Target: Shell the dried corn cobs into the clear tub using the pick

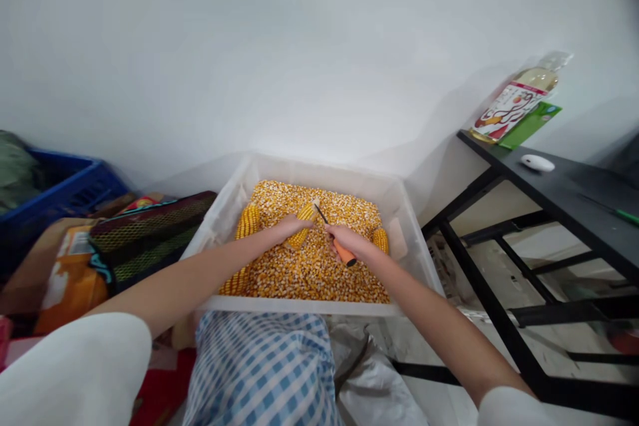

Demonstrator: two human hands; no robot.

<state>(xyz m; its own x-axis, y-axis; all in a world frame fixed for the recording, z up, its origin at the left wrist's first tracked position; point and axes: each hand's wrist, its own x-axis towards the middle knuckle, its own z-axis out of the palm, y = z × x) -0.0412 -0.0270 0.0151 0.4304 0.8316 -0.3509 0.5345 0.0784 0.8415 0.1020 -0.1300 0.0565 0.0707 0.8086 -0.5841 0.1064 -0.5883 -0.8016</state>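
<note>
My left hand (288,227) is closed round a yellow corn cob (298,237) above a bed of loose corn kernels (309,279). In my right hand (345,237) is a screwdriver (344,254) with an orange handle and a dark shaft. Its shaft points up and left, with the tip at the upper end of the cob; whether it touches is too small to tell. The kernels fill the bottom of a translucent white plastic bin (299,307). More whole cobs (247,221) lie along the bin's left side, and another cob (380,239) is at the right.
At right stands a black table (594,196) bearing a bottle (514,106), a green box (532,125), a white mouse (537,162) and a green-handled tool (626,216). A mesh bag (150,233) and a blue crate (84,180) are left. A white wall (319,66) rises behind the bin.
</note>
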